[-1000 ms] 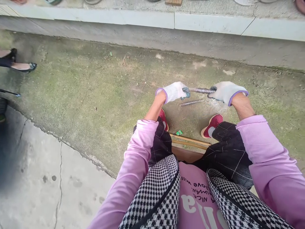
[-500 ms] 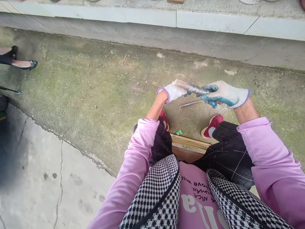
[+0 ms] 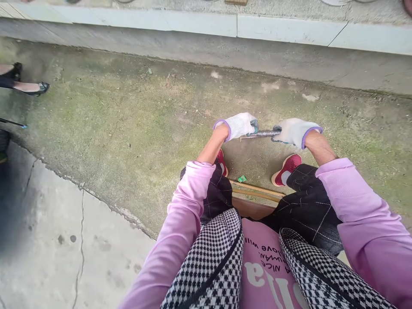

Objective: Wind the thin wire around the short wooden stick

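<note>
My left hand (image 3: 238, 125), in a white work glove with a purple cuff and dark blue-green coating, is closed around one end of a short wire-wrapped rod (image 3: 265, 133). Fingers of my right hand (image 3: 292, 132), gloved alike, close on the rod's other end. Only the shiny, silvery, ridged middle shows between the gloves; both ends are hidden in my grip. Held roughly level, the rod spans the gap in front of my knees. Just below it a bit of a thin second rod (image 3: 246, 137) shows on the ground, mostly covered.
A low wooden stool (image 3: 257, 189) is under me, between my legs. Near my red shoes lies a small green wrapper (image 3: 242, 178). A raised concrete ledge with white tile edging (image 3: 199, 23) runs across the front. Another person's foot (image 3: 32, 87) is at far left.
The rod has come down and turned from slanted to nearly level. My right hand has rolled over so its back faces up, and my left hand has closed further round its end.
</note>
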### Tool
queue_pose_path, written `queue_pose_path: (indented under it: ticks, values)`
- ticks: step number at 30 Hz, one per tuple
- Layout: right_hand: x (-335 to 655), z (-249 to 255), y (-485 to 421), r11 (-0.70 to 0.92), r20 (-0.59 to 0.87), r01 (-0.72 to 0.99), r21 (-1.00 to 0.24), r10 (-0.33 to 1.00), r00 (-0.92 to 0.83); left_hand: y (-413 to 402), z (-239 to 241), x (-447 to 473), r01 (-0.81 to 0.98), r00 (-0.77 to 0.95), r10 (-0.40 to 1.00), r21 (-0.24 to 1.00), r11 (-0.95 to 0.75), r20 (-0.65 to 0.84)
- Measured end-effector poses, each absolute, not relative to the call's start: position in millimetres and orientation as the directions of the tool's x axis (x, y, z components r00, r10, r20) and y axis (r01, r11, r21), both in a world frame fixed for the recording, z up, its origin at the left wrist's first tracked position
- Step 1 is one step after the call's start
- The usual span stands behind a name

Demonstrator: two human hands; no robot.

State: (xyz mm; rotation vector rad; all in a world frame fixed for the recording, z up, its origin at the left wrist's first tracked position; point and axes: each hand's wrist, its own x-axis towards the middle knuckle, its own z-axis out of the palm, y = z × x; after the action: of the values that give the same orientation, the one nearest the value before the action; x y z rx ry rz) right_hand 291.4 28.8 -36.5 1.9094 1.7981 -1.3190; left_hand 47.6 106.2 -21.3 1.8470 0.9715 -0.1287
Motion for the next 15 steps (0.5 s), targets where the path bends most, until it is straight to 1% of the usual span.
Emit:
queue_pose_path:
  ticks: [2, 3, 5, 6, 7, 9, 11, 12, 13, 15]
  values:
    - [305, -29, 35, -0.257, -0.683, 0.930, -0.263, 0.730, 0.008, 107, -16, 48, 0.671, 0.684, 0.510, 0.724, -0.160, -0.522]
    - [312, -23, 38, -0.289, -0.647, 0.930, -0.228, 0.759, 0.078, 108, -15, 48, 0.671, 0.685, 0.500, 0.726, -0.149, -0.530]
    - [321, -13, 40, -0.390, -0.566, 0.887, -0.246, 0.801, 0.195, 110, -14, 48, 0.656, 0.688, 0.506, 0.744, -0.127, -0.521]
    - [323, -8, 40, -0.450, -0.542, 0.840, -0.304, 0.807, 0.236, 110, -15, 49, 0.642, 0.691, 0.512, 0.758, -0.113, -0.510]
    - [323, -3, 39, -0.511, -0.537, 0.761, -0.399, 0.804, 0.258, 111, -17, 49, 0.625, 0.695, 0.519, 0.775, -0.095, -0.497]
    - [320, 5, 36, -0.587, -0.541, 0.525, -0.616, 0.800, 0.259, 110, -20, 50, 0.591, 0.695, 0.535, 0.805, -0.048, -0.479]
    - [315, 12, 32, -0.579, -0.532, 0.263, -0.772, 0.814, 0.231, 109, -22, 51, 0.562, 0.701, 0.536, 0.827, -0.008, -0.470]
    - [312, 15, 30, -0.553, -0.521, 0.166, -0.817, 0.830, 0.201, 109, -23, 51, 0.551, 0.709, 0.529, 0.834, -0.005, -0.466]
    - [311, 17, 28, -0.521, -0.504, 0.116, -0.846, 0.851, 0.148, 109, -24, 50, 0.546, 0.720, 0.519, 0.837, -0.017, -0.460]
    - [310, 20, 23, -0.481, -0.483, 0.065, -0.874, 0.876, -0.010, 111, -25, 49, 0.560, 0.732, 0.515, 0.824, -0.084, -0.445]
